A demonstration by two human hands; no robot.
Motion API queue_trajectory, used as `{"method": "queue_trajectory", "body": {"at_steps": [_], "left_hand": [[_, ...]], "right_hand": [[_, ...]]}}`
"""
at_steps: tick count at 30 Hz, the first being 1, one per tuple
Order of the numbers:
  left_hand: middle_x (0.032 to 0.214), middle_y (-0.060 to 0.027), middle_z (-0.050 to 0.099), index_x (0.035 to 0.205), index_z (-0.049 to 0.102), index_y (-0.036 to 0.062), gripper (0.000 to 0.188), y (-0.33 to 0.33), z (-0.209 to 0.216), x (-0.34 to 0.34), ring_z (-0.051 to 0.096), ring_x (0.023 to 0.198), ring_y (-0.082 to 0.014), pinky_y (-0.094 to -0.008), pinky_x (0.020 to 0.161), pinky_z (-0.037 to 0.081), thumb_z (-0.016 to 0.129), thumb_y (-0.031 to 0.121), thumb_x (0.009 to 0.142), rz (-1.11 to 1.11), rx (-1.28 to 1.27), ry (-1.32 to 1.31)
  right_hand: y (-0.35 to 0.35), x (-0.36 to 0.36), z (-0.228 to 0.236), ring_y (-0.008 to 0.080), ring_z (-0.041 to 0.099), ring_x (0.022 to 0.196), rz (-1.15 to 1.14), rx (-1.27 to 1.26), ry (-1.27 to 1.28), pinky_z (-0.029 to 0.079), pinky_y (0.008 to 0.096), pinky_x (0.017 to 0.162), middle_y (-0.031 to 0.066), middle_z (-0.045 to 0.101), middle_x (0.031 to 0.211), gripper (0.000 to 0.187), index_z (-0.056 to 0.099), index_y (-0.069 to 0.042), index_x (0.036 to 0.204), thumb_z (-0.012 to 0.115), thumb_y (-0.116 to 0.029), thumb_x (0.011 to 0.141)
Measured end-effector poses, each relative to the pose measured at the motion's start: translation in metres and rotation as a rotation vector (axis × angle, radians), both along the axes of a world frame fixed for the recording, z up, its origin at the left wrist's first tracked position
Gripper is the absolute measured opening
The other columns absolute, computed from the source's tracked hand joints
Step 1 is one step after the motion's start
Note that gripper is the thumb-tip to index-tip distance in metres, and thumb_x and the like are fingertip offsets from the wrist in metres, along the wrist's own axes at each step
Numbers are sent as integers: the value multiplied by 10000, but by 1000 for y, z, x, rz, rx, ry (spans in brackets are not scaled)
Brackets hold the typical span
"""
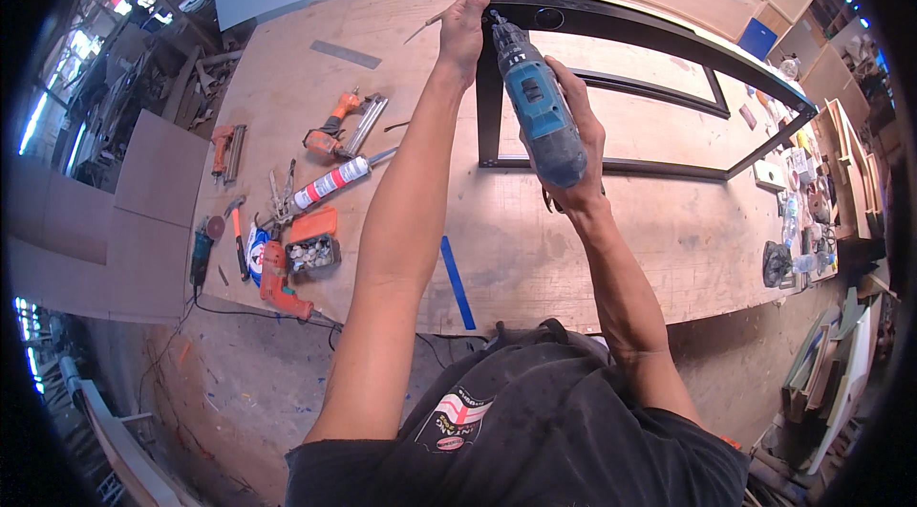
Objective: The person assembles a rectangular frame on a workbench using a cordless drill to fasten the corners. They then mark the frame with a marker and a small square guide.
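My right hand (587, 139) is wrapped round the handle of a teal and black cordless drill (540, 106). The drill's chuck points away from me, its tip at the far left corner of a black rectangular frame (489, 115) standing on the wooden worktable (382, 172). At that same corner my left hand (463, 29) grips the frame, thumb up along its edge; some of its fingers are hidden. Just left of this hand shows a thin brown stick-like piece (423, 28). A round hole (549, 20) is seen in the frame's far top bar.
On the table's left are two orange nail guns (330, 136) (226, 151), a sealant tube (330, 182), a red corded drill (277, 282), a hammer (239, 235), an angle grinder (202, 254) and a flat metal strip (345, 54). A blue strip (458, 282) lies near the front edge. Bottles (790, 218) crowd the right end.
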State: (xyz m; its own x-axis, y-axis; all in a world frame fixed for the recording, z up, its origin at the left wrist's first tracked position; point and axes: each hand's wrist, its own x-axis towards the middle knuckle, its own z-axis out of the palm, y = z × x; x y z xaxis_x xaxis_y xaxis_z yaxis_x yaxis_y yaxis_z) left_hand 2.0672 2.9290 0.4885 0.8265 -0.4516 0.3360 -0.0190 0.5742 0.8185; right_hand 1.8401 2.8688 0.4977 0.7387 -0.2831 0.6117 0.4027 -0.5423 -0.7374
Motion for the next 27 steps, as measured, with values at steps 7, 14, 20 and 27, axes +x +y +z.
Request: {"method": "queue_trajectory", "body": {"at_steps": [7, 14, 20, 27], "left_hand": [[1016, -4, 739, 1080, 758, 63, 386, -1, 3, -6, 633, 962, -91, -274, 934, 470, 586, 409, 1064, 48, -4, -20], [1028, 6, 727, 1084, 757, 70, 393, -1, 7, -17, 619, 956, -86, -275, 944, 458, 589, 424, 1058, 111, 34, -45], [1018, 10, 725, 1087, 755, 71, 420, 1, 4, -9, 614, 952, -81, -273, 943, 457, 573, 449, 1068, 85, 30, -58], [1015, 0, 731, 1086, 749, 65, 423, 0, 4, -8, 629, 950, -84, -268, 936, 475, 570, 447, 1072, 71, 27, -66]], "right_hand": [[-2, 6, 1, 199, 679, 1051, -67, -27, -156, 560, 311, 915, 121, 657, 1219, 626, 495, -23, 1452, 719, 32, 870], [-5, 9, -7, 219, 677, 1078, -61, 30, -115, 558, 335, 933, 137, 639, 1232, 605, 480, -7, 1436, 706, 33, 876], [0, 6, -5, 248, 698, 1092, -93, -48, -171, 565, 362, 955, 162, 661, 1224, 629, 474, -8, 1439, 735, 0, 867], [-2, 4, -6, 267, 704, 1105, -149, -148, -194, 576, 381, 974, 171, 656, 1261, 632, 486, -8, 1434, 761, -33, 865]]}}
